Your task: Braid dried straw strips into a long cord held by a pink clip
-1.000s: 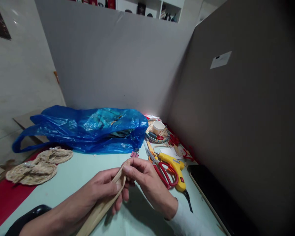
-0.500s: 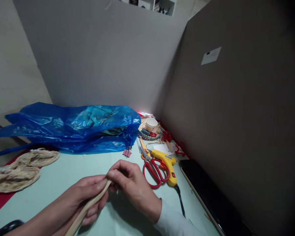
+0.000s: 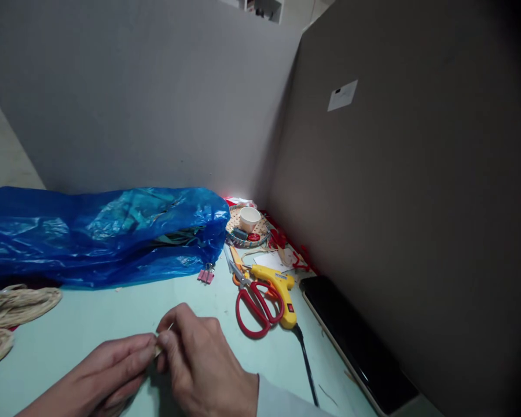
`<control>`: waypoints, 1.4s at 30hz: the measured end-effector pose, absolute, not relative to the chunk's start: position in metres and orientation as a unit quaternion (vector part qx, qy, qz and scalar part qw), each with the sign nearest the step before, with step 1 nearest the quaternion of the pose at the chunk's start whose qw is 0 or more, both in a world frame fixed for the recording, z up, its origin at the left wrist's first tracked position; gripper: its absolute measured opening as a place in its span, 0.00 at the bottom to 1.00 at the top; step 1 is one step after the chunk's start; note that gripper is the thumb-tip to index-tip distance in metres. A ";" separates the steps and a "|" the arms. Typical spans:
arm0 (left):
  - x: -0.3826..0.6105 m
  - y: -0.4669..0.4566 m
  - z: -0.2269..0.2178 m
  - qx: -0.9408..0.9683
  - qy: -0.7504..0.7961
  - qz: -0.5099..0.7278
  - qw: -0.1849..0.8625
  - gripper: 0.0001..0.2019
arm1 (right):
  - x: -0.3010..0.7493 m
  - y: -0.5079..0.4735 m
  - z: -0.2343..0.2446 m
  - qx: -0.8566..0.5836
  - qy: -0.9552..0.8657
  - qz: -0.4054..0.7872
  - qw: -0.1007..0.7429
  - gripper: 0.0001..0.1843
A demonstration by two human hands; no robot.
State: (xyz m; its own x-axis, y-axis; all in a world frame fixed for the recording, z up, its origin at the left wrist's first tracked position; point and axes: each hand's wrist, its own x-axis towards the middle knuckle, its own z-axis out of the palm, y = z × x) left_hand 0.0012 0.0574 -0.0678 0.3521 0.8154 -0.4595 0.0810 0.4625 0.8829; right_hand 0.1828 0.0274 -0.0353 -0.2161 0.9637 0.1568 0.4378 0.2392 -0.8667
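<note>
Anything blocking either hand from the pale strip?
Nothing visible. The left hand and right hand meet at the pale strip, only a bit of which shows between their fingertips. The red-handled scissors lie off to the right, apart from both hands.

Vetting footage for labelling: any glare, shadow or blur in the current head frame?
Head view: glare on the blue plastic bag; head view: shadow on the tabletop between the left hand and right hand; head view: dark panel fading to black at far right; head view: the pale strip they pinch looks soft.
</note>
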 end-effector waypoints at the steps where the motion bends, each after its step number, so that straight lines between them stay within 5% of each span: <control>1: 0.002 0.058 -0.066 0.450 0.499 0.259 0.693 0.24 | 0.186 0.031 -0.033 -0.510 -0.690 0.348 0.379 0.11; 7: 0.020 0.074 -0.037 0.468 0.464 0.307 0.686 0.21 | 0.224 0.085 -0.019 -0.545 -0.627 0.296 0.473 0.13; 16: 0.058 0.108 -0.039 0.457 0.426 0.360 0.693 0.11 | 0.225 0.128 -0.024 -0.571 -0.658 0.249 0.423 0.13; 42: 0.060 0.118 -0.049 0.445 0.428 0.350 0.704 0.10 | 0.232 0.140 -0.032 -0.638 -0.675 0.116 0.351 0.14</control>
State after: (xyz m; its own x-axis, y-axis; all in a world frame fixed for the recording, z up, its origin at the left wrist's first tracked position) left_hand 0.0601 0.1176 -0.0487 0.3885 0.8743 -0.2911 -0.1120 0.3584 0.9268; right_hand 0.2323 0.1402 -0.0323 0.0612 0.9434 0.3258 0.7810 0.1580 -0.6042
